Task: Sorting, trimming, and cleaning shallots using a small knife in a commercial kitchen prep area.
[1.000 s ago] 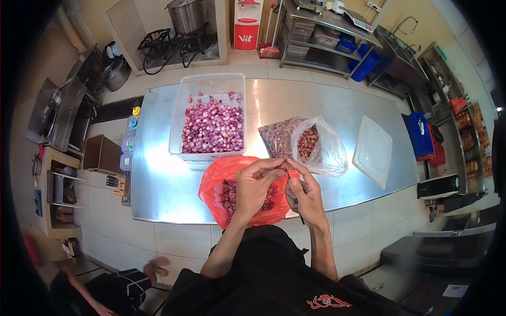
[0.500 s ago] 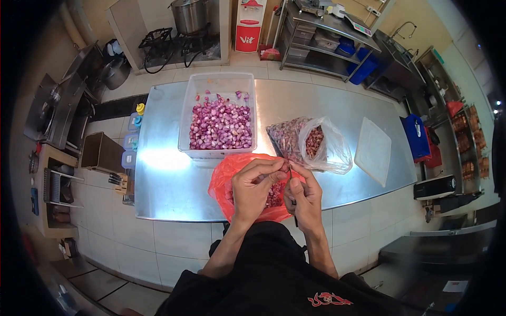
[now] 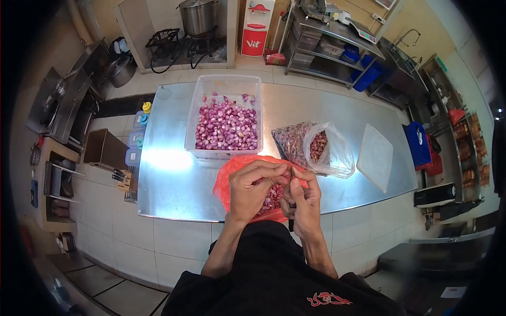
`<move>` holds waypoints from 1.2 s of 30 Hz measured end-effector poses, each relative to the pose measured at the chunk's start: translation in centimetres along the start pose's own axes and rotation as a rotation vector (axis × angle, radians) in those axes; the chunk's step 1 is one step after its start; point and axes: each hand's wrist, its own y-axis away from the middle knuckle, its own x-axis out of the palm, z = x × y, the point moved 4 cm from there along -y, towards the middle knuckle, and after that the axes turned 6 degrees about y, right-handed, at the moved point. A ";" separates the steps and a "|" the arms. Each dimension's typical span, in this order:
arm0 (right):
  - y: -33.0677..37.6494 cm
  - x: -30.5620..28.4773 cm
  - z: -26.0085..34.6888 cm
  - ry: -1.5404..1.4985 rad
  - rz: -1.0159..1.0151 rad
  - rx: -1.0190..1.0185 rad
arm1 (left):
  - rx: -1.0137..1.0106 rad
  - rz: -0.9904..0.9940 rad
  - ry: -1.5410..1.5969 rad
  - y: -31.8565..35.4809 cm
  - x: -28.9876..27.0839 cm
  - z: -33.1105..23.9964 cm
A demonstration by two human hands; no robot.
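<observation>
Above a red plastic bag (image 3: 223, 184), my two hands meet at the fingertips. My left hand (image 3: 249, 195) pinches a small shallot (image 3: 286, 174), mostly covered by the fingers. My right hand (image 3: 304, 208) is closed around a small knife (image 3: 291, 225); its dark handle end shows below the fist and its thin blade is up against the shallot. Reddish skins and bits (image 3: 272, 201) lie inside the open red bag. Just beyond it, a clear plastic tub (image 3: 193, 118) holds many peeled purple shallots (image 3: 227, 126). To the right lies a clear bag (image 3: 337, 158) of unpeeled shallots (image 3: 318, 145).
Everything rests on a steel table (image 3: 168, 181). A translucent lid (image 3: 375, 158) lies flat at its right. Left of the table are a knife block (image 3: 124, 181) and squeeze bottles (image 3: 145, 107). A stove with a large pot (image 3: 198, 18) and a steel shelf rack (image 3: 327, 50) stand beyond.
The whole view has shifted slightly, with the table's things sitting a little further right. Both hands keep nearly the same pose, fingertips together at the shallot and blade.
</observation>
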 end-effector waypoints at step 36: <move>0.0 -0.5 1.7 0.185 -0.043 0.032 | -0.582 0.009 0.721 0.9 -0.5 2.7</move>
